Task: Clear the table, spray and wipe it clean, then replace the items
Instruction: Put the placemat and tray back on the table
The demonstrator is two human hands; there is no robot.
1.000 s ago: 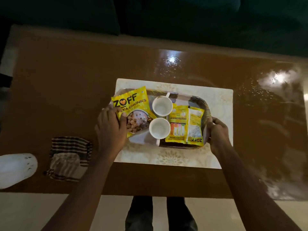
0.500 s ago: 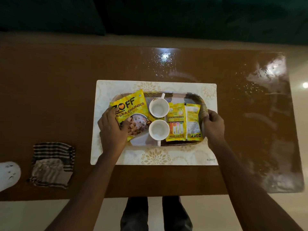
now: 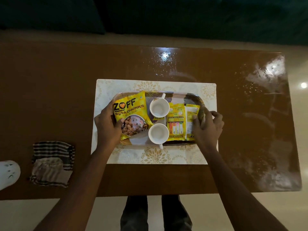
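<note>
Yellow packet (image 3: 191,112) under right hand (image 3: 210,129)

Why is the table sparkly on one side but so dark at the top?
Head view: light from above bounces off the glossy table, making white glare spots and showing smeary streaks at its right end; head view: little light reaches past the far edge, so that part is nearly black; head view: the tray in the middle is lit well enough to read the soya chunks packet.

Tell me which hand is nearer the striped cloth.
Left. The left hand holds the left end of the tray, just right of the cloth. The right hand is at the tray's right end, farther off.
</note>
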